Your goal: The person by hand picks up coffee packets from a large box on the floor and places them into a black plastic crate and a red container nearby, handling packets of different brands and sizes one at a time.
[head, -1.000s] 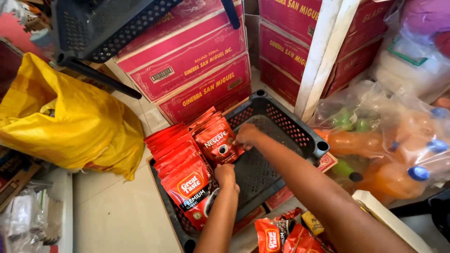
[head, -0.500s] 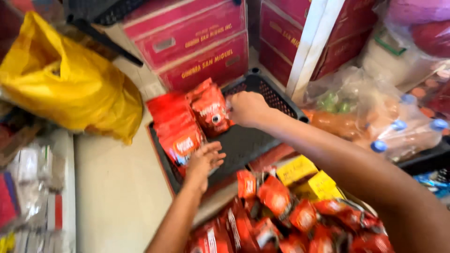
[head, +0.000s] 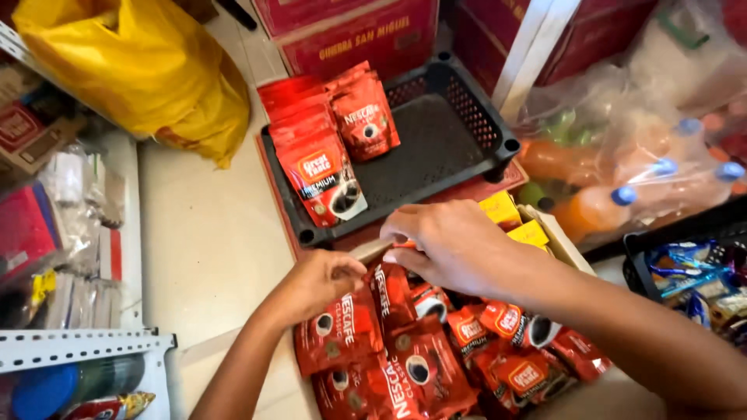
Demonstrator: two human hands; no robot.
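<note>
My left hand (head: 317, 281) is closed on the top edge of a red coffee pouch (head: 336, 333) in an open cardboard box (head: 554, 233) full of such pouches. Just to its right, my right hand (head: 450, 245) reaches across the box and pinches the top of another red pouch (head: 389, 289). Beyond the box lies a black plastic crate (head: 443, 148). Several red coffee pouches (head: 323, 163) stand in a row along the crate's left side, and its right half is bare.
A yellow plastic bag (head: 148, 70) lies at the upper left. Red cartons (head: 350, 35) are stacked behind the crate. A clear bag of bottled drinks (head: 622, 171) sits at the right. A white shelf (head: 85, 342) with goods lines the left, and another dark basket (head: 685, 264) of packets is at the right edge.
Both hands have drawn back from the black crate to the box of pouches. The view has tilted down, bringing the box into sight.
</note>
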